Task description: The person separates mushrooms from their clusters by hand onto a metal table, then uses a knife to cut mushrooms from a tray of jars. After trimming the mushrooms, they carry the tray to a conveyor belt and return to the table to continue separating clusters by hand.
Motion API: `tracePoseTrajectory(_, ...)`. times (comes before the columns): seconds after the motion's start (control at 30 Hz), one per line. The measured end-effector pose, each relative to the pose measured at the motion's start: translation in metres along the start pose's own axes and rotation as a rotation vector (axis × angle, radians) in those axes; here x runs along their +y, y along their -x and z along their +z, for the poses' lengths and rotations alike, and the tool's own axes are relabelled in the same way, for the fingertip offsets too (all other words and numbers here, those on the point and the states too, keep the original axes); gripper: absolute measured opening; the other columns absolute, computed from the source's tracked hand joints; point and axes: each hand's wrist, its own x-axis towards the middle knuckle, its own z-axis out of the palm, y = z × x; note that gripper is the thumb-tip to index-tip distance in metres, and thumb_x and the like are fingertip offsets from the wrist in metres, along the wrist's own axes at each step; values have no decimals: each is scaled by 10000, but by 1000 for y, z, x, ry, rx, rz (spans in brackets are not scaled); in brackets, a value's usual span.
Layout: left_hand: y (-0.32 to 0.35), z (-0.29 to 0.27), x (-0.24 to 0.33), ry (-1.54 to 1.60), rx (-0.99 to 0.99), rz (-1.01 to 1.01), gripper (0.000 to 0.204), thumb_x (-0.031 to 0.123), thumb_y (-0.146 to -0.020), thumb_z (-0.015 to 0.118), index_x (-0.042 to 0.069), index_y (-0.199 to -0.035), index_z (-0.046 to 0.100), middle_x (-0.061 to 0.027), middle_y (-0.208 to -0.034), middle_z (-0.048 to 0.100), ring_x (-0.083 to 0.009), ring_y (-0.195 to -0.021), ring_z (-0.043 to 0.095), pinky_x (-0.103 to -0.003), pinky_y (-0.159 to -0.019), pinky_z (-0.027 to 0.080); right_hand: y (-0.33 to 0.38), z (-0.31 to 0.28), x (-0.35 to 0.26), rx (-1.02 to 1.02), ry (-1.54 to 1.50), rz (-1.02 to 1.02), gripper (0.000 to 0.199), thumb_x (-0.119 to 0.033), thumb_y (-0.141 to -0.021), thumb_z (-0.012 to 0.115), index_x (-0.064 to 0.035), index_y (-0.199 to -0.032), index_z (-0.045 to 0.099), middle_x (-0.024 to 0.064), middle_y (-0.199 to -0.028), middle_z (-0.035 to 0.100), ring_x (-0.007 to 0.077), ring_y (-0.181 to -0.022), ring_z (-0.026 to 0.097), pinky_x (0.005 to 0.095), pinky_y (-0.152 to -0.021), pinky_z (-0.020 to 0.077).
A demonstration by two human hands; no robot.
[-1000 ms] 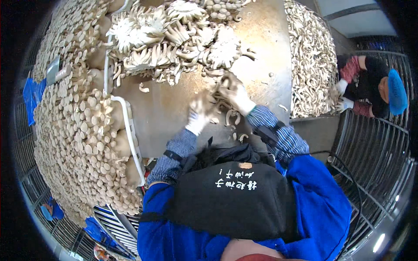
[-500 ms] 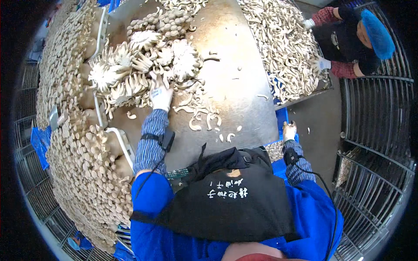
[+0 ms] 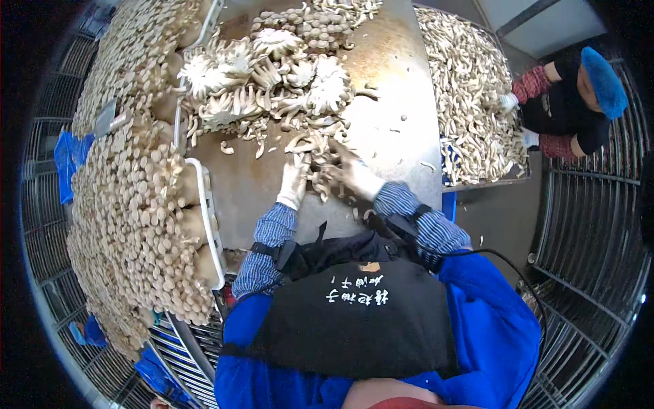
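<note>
My left hand (image 3: 293, 183), in a white glove, is closed against loose pale mushrooms (image 3: 315, 144) on the metal table (image 3: 252, 211). From the other side my right hand (image 3: 354, 176), its glove stained dark at the fingers, curls round the same mushrooms; its fingertips are somewhat blurred. The two hands are close together with the mushrooms between them. Just beyond them lies a heap of mushroom clusters (image 3: 235, 105), several with their cut white stem bases showing. Another cluster with brown caps (image 3: 300, 28) sits at the far end.
Dense mushroom blocks (image 3: 139, 225) stand along the left in white crates (image 3: 206, 211). A tray piled with loose mushrooms (image 3: 470, 102) lies to the right. There a co-worker in a blue hair cover (image 3: 603, 82) has both gloved hands in it. Metal racks (image 3: 589, 225) flank both sides.
My left hand has come off the mushroom clusters to the loose mushrooms nearer me. My right hand has swung in from beyond the table's right edge to meet it. The view has shifted.
</note>
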Motion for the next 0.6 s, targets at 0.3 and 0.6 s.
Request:
tracePoseTrajectory(0.3, -28, -66, -23, 409, -12, -130, 78, 56, -960, 542, 49, -1037, 551, -42, -904, 580, -152, -746, 587, -303, -662, 546, -21, 1, -27, 57, 123, 142, 558, -330, -940, 561, -15, -1381, 428, 274, -1131, 628, 369, -996, 649, 429, -851, 530)
tracePoseTrajectory(0.6, -43, -58, 15, 161, -226, -51, 254, 81, -981, 448, 86, -1234, 467, -60, -984, 586, -162, -800, 606, -333, -665, 552, -30, 84, 62, -48, 671, -312, 391, -323, -865, 605, -31, -1126, 607, 193, -1284, 518, 390, -1208, 450, 497, -963, 393)
